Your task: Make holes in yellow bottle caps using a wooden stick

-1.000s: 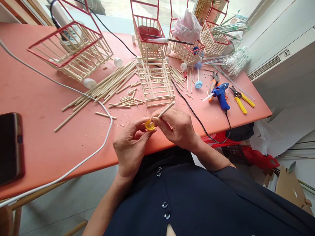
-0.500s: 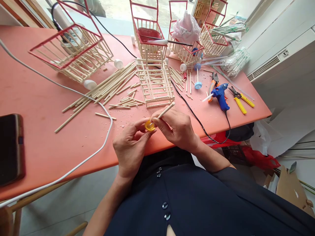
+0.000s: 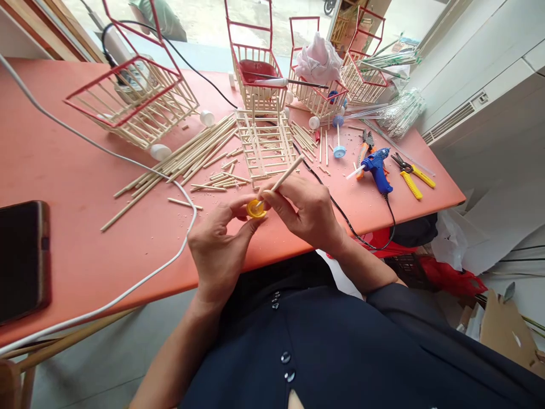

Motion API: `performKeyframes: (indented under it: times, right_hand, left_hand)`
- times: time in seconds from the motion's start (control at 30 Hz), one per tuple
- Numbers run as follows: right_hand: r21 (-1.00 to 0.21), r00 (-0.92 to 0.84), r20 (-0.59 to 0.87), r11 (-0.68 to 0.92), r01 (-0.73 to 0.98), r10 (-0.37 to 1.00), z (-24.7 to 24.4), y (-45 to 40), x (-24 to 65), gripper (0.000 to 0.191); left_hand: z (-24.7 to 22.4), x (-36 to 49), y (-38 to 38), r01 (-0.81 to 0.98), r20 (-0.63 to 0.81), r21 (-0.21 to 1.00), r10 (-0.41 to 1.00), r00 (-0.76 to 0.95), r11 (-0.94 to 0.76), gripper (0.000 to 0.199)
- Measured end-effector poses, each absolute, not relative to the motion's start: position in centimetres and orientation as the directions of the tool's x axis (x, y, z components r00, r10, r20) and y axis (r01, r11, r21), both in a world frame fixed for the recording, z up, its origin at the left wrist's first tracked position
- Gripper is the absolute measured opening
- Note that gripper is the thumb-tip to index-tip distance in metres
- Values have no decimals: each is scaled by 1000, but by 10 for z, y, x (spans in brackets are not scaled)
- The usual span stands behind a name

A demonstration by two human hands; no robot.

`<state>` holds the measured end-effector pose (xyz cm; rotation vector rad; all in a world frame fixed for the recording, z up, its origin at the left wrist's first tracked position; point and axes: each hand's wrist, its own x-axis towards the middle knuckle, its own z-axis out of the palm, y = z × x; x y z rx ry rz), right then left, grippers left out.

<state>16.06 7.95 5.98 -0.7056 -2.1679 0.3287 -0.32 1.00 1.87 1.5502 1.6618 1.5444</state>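
Note:
My left hand pinches a small yellow cap between thumb and fingers, its hollow side facing up. In my right hand is a short wooden stick, slanted, with its lower end inside the cap. Whether the stick is fixed to the cap I cannot tell. Just beyond my hands lies a small frame of glued sticks. To the right on the table are a blue glue gun and a blue-capped stick.
Red-rimmed stick baskets stand along the back of the orange table. Loose sticks lie left of centre. A white cable crosses the left side near a phone. Yellow-handled pliers and orange-handled pliers lie right.
The camera view has shifted slightly. My hands have moved a little left with the cap and stick, and the stick stands somewhat steeper in the cap.

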Motion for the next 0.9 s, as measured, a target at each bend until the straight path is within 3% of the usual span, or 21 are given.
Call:
performKeyframes:
  times: [0.2,0.43,0.63,0.9]
  right_hand:
    - [-475,-489,624,793,382,609,77,104,152,37]
    - [-525,-454,643,787,324,616,81,123,144,33]
    - [-542,-435,628,764,350,645,72,125,139,30]
    - [-611,-412,652,763,212,636,60,121,139,26]
  left_hand:
    - [40,-19,46,467,491,816,835,-247,-342,24]
    - [58,-36,67,552,534,748,828,-168,-370,27]
    - [47,-46,78,576,542,725,829,-137,-378,23]
    - [40,-43,66,592,497,742,851,-170,-315,20]
